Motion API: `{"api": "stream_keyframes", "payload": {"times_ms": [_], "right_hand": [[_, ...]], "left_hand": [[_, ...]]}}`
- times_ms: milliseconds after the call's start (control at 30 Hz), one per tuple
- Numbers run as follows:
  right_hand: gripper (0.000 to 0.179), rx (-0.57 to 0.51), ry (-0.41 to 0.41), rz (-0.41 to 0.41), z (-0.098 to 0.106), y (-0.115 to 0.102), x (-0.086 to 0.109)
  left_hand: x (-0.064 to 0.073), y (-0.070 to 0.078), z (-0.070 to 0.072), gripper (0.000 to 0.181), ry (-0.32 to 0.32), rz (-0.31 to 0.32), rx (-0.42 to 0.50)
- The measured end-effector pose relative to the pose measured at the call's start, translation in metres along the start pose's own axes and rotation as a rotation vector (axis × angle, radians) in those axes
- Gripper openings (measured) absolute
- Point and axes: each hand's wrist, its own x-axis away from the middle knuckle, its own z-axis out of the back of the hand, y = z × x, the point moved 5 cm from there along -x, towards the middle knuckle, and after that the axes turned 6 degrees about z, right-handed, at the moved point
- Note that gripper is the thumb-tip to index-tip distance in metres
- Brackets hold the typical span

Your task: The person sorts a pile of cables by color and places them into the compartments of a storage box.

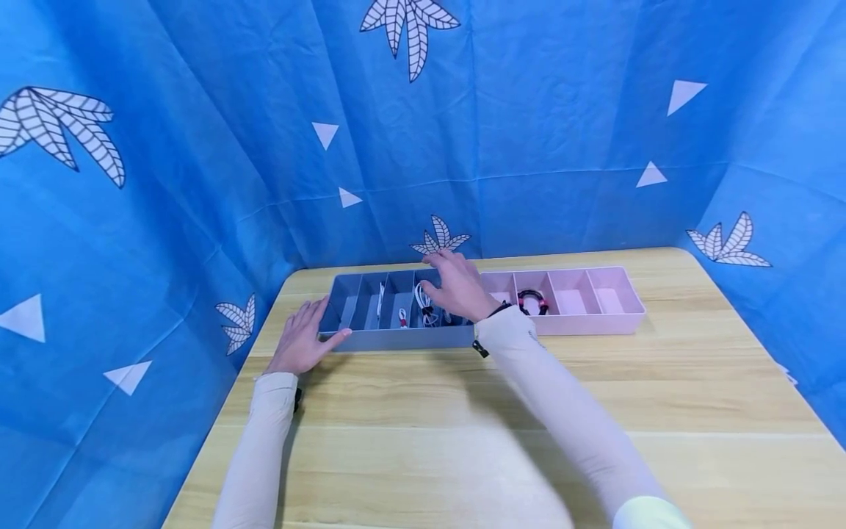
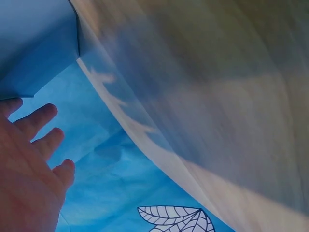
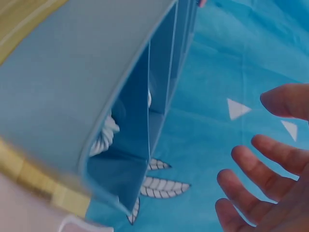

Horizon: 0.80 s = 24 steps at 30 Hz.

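A grey-blue divided box (image 1: 396, 340) lies lengthwise on the table. My left hand (image 1: 304, 339) rests at its left end, thumb along the front corner; in the left wrist view, a fingertip of the left hand (image 2: 29, 164) meets the box's edge. Over the box's right part hovers my right hand (image 1: 460, 288), holding nothing, fingers spread in the right wrist view. Inside the compartments are a thin white cable (image 1: 380, 300), a small red-and-white cable bundle (image 1: 402, 317) and a white coiled cable (image 1: 425, 303) with a dark tie. The right hand hides the compartments beneath it.
A pink divided box (image 1: 588, 325) adjoins the grey-blue one on its right. One of its compartments holds a black-and-red coiled cable (image 1: 543, 303). Behind the wooden table (image 1: 423, 441) and along its sides hangs a blue patterned curtain (image 1: 555, 110).
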Motion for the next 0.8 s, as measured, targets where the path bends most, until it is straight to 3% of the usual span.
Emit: {"api": "stream_keyframes", "payload": {"times_ms": [233, 500, 633, 800], "right_hand": [[0.045, -0.029, 0.043, 0.001, 0.019, 0.011, 0.02], [0.047, -0.034, 0.098, -0.023, 0.043, 0.023, 0.045], [0.048, -0.055, 0.129, -0.028, 0.057, 0.026, 0.058], [0.048, -0.046, 0.161, -0.038, 0.072, 0.03, 0.074]], "left_hand": [[-0.002, 0.001, 0.002, 0.105, -0.002, 0.001, -0.009], [-0.001, 0.008, 0.01, 0.102, 0.069, -0.05, -0.009], [0.001, 0.02, 0.025, 0.096, 0.144, -0.084, 0.008], [0.003, 0.048, 0.044, 0.089, 0.229, -0.114, 0.015]]}}
